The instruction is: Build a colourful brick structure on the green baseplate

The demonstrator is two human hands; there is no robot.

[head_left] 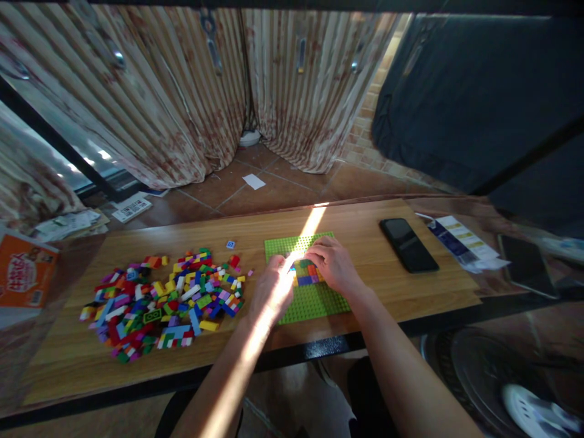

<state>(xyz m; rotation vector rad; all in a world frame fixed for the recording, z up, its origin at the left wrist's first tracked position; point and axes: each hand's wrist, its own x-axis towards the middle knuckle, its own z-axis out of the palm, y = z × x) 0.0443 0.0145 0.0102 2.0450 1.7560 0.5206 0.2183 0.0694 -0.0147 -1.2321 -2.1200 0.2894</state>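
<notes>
A lime-green studded baseplate [314, 303] lies on the table in front of me. Colourful toy bricks [309, 279], among them purple, orange and blue ones, form a patch on its middle. My left hand [274, 286] is curled at the left side of this patch, its fingers drawn together under a bright strip of sunlight. From the right, my right hand [335, 263] bends over the patch's upper right part with thumb and fingers pinched. Whatever either hand grips is hidden by the fingers and glare.
A big heap of loose toy bricks [182, 295] spreads over the left of the wooden table [365, 222]. One pale blue brick [230, 244] lies apart behind it. Right of the baseplate rests a black phone [408, 245]; papers [463, 240] and a dark tablet-like device [527, 264] lie beyond.
</notes>
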